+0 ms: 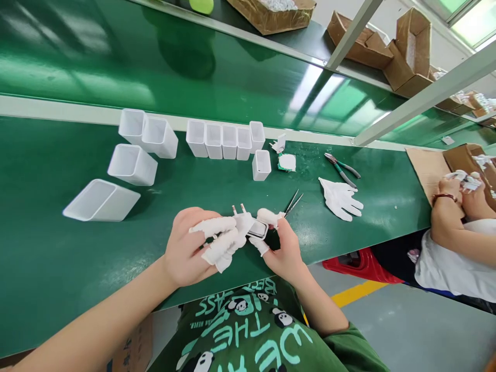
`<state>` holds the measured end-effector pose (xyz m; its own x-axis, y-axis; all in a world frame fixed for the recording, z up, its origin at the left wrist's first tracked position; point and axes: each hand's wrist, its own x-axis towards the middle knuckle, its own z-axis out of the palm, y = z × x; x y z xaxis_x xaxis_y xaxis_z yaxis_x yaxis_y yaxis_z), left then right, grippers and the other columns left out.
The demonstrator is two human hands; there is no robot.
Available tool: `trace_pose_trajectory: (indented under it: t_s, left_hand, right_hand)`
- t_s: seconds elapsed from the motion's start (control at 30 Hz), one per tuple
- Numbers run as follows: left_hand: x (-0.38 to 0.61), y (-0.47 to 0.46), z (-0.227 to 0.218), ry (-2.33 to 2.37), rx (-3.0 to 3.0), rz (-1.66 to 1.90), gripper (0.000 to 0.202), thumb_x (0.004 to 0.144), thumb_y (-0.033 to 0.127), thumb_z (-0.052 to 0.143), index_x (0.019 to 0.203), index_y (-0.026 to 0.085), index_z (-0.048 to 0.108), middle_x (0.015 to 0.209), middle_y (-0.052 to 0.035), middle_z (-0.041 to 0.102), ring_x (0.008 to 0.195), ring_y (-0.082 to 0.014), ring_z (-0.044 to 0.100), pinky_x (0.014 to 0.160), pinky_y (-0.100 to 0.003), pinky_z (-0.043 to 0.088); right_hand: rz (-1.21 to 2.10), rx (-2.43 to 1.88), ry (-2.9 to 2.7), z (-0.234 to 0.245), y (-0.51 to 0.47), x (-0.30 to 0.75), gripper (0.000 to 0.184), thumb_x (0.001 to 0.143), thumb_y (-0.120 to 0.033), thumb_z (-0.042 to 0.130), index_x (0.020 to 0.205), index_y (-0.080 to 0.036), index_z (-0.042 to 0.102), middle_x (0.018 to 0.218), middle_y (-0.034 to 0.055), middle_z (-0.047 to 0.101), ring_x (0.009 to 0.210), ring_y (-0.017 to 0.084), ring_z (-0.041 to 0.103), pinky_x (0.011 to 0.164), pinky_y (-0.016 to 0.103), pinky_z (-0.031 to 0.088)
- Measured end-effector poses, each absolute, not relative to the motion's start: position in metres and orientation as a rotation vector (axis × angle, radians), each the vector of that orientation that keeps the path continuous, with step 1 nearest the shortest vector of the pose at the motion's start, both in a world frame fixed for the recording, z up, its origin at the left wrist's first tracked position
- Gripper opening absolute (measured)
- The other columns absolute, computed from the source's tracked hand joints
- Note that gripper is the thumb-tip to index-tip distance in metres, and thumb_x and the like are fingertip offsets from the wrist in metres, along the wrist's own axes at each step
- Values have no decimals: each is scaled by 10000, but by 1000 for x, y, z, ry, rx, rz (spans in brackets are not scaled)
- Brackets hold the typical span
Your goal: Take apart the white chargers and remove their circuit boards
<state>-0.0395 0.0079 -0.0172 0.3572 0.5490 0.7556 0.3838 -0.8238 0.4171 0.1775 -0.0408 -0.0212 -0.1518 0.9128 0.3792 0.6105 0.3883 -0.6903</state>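
Note:
My left hand [201,243], with white covers on its fingertips, is closed around a white two-pin plug housing [243,225]. The two metal pins point away from me, and the housing's open end, showing a dark rim, faces right. At that end my right hand [284,245] grips the housing between covered thumb and fingers. Just beyond the right hand lie metal tweezers [293,203] on the green bench. Farther back are a small white part with pins [278,143] and a white block with a green circuit-board edge [287,163].
Several white plastic bins [228,141] line the back, with larger ones [101,200] at the left. Cutting pliers [341,168] and a white glove [340,199] lie right of centre. A co-worker's hands [461,188] work beside a cardboard box [470,155]. Boxes [275,15] sit on the shelf above.

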Motion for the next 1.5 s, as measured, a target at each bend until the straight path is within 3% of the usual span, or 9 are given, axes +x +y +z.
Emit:
trace_pose_trajectory:
  t_s: [0.17,0.37,0.5,0.63,0.73,0.9,1.03,1.17,1.5]
  left_hand:
    - [-34,8,-11,747,2408,1498,136,917,128,673,1020,211,640,926,-53,705,763,-156,683,614,-276,575]
    - [-32,15,-7,785,2033,1344,58,927,161,698,907,215,701,819,-8,699,695,-123,668,617,-233,543]
    - [-29,20,-7,804,1887,1260,58,908,180,697,856,203,695,740,5,675,655,-136,629,607,-258,520]
    - [-24,20,-11,924,1950,1157,39,904,192,647,869,192,663,889,-42,683,757,-159,621,669,-291,528]
    - [-24,20,-16,882,1899,1162,143,900,191,626,1040,199,654,966,-70,658,860,-197,631,711,-326,543]
    - [-33,21,-10,916,1680,1169,303,901,179,630,1202,212,629,928,-44,584,777,-168,585,671,-298,517]
    - [-38,18,-4,849,1672,1177,332,905,104,609,1203,246,645,1001,-41,596,838,-150,612,713,-269,536]
    - [-35,9,-7,800,1832,1102,351,921,106,582,1225,280,604,1058,-46,612,841,-159,614,736,-293,562]
    - [-30,8,-20,891,1945,949,211,967,206,550,1161,261,615,943,-25,632,797,-161,637,725,-286,574]
  right_hand:
    - [543,-1274,-1867,-22,-40,177,160,925,-151,617,1051,-250,620,935,59,654,849,219,623,708,343,562]
    - [560,-1181,-1909,-28,-39,176,438,948,-188,645,1347,-253,476,1155,107,710,1049,246,702,870,378,603]
    - [472,-1103,-1986,-32,-38,177,361,950,-164,624,1279,-254,504,1165,123,716,1078,265,711,885,424,615]
    - [355,-1060,-2100,-39,-38,179,321,946,-178,629,1255,-239,565,1262,170,676,1121,290,691,895,481,623]
    - [370,-1083,-2150,-44,-39,177,233,936,-161,648,1158,-229,671,1175,151,697,1053,282,700,859,433,636]
    - [202,-1141,-2140,-31,-47,179,195,935,-120,606,1023,-243,729,1009,117,710,809,220,693,650,329,619]
    - [-87,-1260,-1901,-9,-71,213,287,913,-157,681,1181,-262,676,1090,121,714,898,233,711,724,360,632]
    - [-455,-1558,-1598,-17,-98,257,308,898,-179,724,1183,-277,659,1029,104,721,931,278,727,768,448,628]
    - [-488,-1673,-1593,-63,-99,275,256,938,-258,673,1190,-229,638,1115,154,725,1009,305,737,875,536,612]
